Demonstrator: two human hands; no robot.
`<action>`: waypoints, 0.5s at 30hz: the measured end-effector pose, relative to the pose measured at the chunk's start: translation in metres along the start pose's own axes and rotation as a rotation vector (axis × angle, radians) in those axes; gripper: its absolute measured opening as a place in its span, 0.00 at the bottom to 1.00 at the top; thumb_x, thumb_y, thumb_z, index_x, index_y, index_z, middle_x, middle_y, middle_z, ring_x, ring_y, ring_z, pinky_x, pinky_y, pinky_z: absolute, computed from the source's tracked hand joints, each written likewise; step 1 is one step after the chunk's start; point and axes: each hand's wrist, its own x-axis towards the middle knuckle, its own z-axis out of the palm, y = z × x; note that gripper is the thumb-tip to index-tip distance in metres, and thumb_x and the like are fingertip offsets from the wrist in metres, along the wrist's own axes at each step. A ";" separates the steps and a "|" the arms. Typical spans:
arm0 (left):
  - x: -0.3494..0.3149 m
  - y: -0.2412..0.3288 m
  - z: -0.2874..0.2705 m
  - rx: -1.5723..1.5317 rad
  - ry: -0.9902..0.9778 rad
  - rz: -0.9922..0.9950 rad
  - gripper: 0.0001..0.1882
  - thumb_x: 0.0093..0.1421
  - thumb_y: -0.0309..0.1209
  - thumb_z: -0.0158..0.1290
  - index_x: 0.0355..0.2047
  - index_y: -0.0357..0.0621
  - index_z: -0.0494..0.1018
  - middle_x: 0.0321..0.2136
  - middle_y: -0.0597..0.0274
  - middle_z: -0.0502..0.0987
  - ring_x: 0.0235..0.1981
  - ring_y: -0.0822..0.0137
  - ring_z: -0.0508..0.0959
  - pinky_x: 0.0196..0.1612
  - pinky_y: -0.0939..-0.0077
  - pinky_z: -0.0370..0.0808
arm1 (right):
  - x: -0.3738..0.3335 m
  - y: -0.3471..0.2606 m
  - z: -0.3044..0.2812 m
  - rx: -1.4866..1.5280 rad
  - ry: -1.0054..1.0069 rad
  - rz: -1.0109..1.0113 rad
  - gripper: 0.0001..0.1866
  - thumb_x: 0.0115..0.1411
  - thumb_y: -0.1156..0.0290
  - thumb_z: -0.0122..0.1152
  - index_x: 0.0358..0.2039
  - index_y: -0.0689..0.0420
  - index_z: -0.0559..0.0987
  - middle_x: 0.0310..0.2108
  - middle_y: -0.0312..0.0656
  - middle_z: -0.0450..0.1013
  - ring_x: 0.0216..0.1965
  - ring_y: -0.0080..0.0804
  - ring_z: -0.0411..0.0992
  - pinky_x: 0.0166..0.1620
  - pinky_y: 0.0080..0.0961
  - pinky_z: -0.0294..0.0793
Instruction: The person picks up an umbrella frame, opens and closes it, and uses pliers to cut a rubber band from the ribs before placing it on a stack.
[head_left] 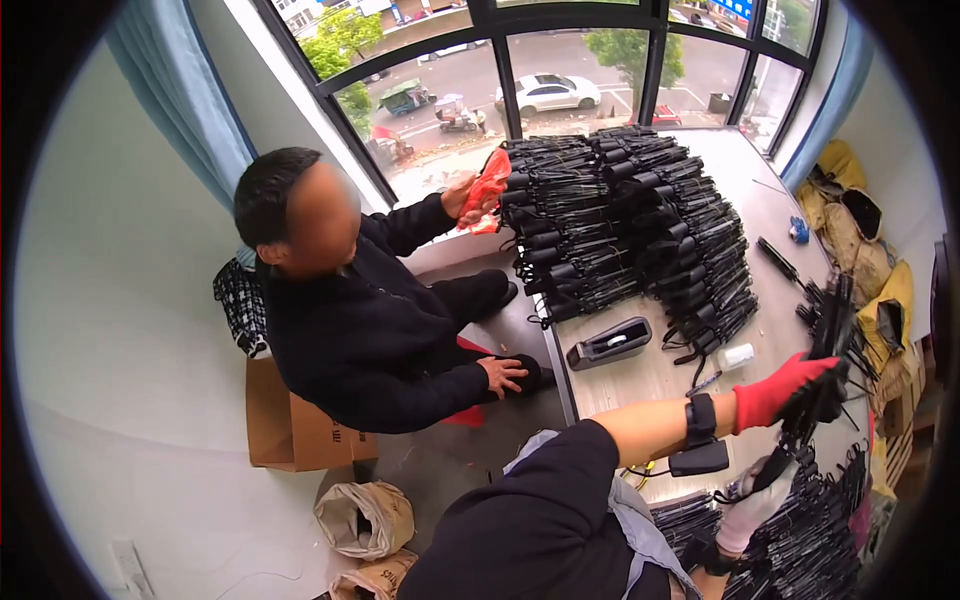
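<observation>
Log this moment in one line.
left hand: red glove, gripping black bundle | right hand: pale glove, at its lower end | table: stacked bundles, tape dispenser | co-worker: holding red plastic

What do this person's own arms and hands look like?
The left hand wears a red glove, with a black, boxy wristband and a short black sleeve further up. The right hand wears a whitish glove with a pinkish cuff and a dark wristband.
</observation>
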 end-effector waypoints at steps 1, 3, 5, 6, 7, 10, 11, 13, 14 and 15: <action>-0.004 0.004 -0.005 -0.009 -0.003 -0.013 0.18 0.61 0.46 0.54 0.36 0.43 0.68 0.22 0.60 0.74 0.17 0.66 0.74 0.20 0.71 0.74 | 0.001 0.003 0.000 -0.016 0.024 0.045 0.16 0.69 0.60 0.40 0.41 0.60 0.70 0.20 0.30 0.62 0.17 0.14 0.59 0.19 0.11 0.56; -0.016 0.019 -0.016 0.165 0.156 0.010 0.17 0.59 0.42 0.56 0.37 0.42 0.69 0.23 0.58 0.75 0.19 0.64 0.77 0.23 0.69 0.77 | 0.009 0.014 -0.005 -0.072 0.010 -0.026 0.16 0.69 0.61 0.40 0.46 0.60 0.69 0.20 0.30 0.62 0.16 0.14 0.58 0.18 0.12 0.57; -0.024 0.023 -0.030 0.170 0.188 0.017 0.16 0.59 0.41 0.57 0.37 0.41 0.69 0.23 0.57 0.75 0.20 0.63 0.77 0.24 0.69 0.78 | 0.017 0.018 -0.006 -0.152 -0.035 -0.131 0.19 0.69 0.62 0.41 0.53 0.60 0.68 0.19 0.29 0.62 0.14 0.14 0.57 0.17 0.13 0.59; -0.029 0.025 -0.038 0.182 0.228 0.031 0.15 0.59 0.39 0.57 0.37 0.41 0.69 0.24 0.57 0.75 0.21 0.63 0.78 0.25 0.69 0.78 | 0.018 0.015 -0.003 -0.179 -0.048 -0.164 0.20 0.69 0.62 0.41 0.56 0.60 0.67 0.19 0.29 0.62 0.13 0.14 0.57 0.17 0.13 0.59; -0.034 0.027 -0.045 0.194 0.268 0.047 0.15 0.58 0.37 0.58 0.37 0.40 0.69 0.24 0.57 0.75 0.21 0.62 0.78 0.26 0.68 0.79 | 0.017 0.010 0.002 -0.054 0.082 -0.057 0.21 0.69 0.63 0.43 0.58 0.59 0.66 0.20 0.31 0.65 0.14 0.15 0.58 0.17 0.13 0.60; -0.049 0.027 -0.054 0.199 0.315 0.031 0.15 0.57 0.34 0.59 0.38 0.40 0.69 0.24 0.57 0.75 0.22 0.63 0.78 0.27 0.69 0.79 | 0.014 0.001 -0.001 0.189 0.351 0.143 0.23 0.68 0.66 0.45 0.61 0.59 0.64 0.22 0.35 0.69 0.14 0.15 0.61 0.17 0.11 0.60; -0.055 0.027 -0.056 0.204 0.329 0.015 0.15 0.56 0.33 0.60 0.39 0.40 0.69 0.25 0.57 0.75 0.22 0.63 0.78 0.27 0.69 0.79 | 0.021 0.010 -0.027 0.130 0.162 0.182 0.22 0.67 0.68 0.46 0.61 0.59 0.65 0.22 0.35 0.70 0.14 0.15 0.62 0.17 0.12 0.61; -0.067 0.025 -0.068 0.215 0.128 0.085 0.19 0.53 0.32 0.63 0.42 0.40 0.70 0.26 0.58 0.76 0.24 0.65 0.78 0.29 0.69 0.79 | 0.022 0.017 -0.067 -0.032 -0.112 0.232 0.22 0.66 0.70 0.48 0.60 0.60 0.66 0.21 0.35 0.71 0.13 0.16 0.64 0.16 0.13 0.63; -0.068 0.030 -0.065 0.298 0.211 -0.049 0.21 0.51 0.29 0.64 0.44 0.40 0.70 0.29 0.59 0.75 0.26 0.67 0.78 0.32 0.69 0.78 | 0.020 0.016 -0.083 -0.146 -0.157 0.247 0.22 0.66 0.70 0.49 0.59 0.60 0.66 0.20 0.35 0.71 0.13 0.16 0.64 0.16 0.14 0.63; -0.074 0.036 -0.060 0.495 0.281 -0.091 0.20 0.52 0.26 0.63 0.45 0.39 0.71 0.30 0.60 0.76 0.27 0.67 0.78 0.33 0.69 0.79 | 0.031 0.004 -0.074 -0.291 -0.175 0.268 0.21 0.65 0.71 0.51 0.58 0.61 0.67 0.18 0.35 0.71 0.12 0.17 0.65 0.16 0.15 0.63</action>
